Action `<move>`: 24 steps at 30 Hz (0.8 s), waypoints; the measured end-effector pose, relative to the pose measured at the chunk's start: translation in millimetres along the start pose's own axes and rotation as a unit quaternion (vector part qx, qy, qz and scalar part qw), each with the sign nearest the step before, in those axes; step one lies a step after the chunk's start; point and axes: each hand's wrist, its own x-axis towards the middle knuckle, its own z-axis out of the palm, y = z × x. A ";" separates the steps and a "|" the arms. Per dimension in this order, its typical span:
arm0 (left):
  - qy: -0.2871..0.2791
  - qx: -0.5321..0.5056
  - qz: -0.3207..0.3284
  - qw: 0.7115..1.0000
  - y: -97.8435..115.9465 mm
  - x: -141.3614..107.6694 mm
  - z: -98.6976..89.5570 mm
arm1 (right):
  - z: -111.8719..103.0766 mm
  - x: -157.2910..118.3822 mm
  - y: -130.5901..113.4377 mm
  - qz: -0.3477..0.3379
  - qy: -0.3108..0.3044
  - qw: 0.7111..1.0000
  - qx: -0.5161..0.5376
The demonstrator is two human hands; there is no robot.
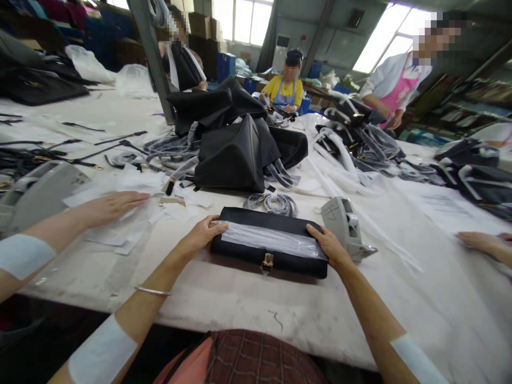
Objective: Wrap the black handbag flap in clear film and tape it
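One black bag (256, 216) is held by two hands, left hand (205, 233) and right hand (330, 246). One bracelet (152, 291) and three white patches (103, 350) are worn on forearms. Two tape dispensers (335, 216) are seen, left and right of centre; along the frame's top, three co-workers (285, 90).

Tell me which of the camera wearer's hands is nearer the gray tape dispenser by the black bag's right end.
Right. The right hand holds the black bag at its right end, close beside the gray tape dispenser; the left hand is at the opposite end.
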 end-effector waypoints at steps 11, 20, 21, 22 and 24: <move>-0.132 0.099 0.093 0.982 -24.7 -83.5 -33.5 | -64.4 -98.1 -12.5 -0.174 -0.111 0.958 -0.198; -0.101 0.270 0.298 0.910 -61.2 -123.3 -23.9 | -65.1 -173.5 83.0 -0.480 -0.086 0.783 -0.385; -0.094 0.277 0.314 0.903 -63.5 -119.2 -22.5 | -63.5 -171.5 91.8 -0.503 -0.072 0.771 -0.385; -0.090 0.282 0.328 0.897 -64.2 -112.9 -20.8 | -61.7 -167.1 97.9 -0.525 -0.056 0.758 -0.383; -0.087 0.290 0.344 0.889 -61.3 -93.8 -16.4 | -57.7 -152.3 101.9 -0.561 -0.022 0.736 -0.379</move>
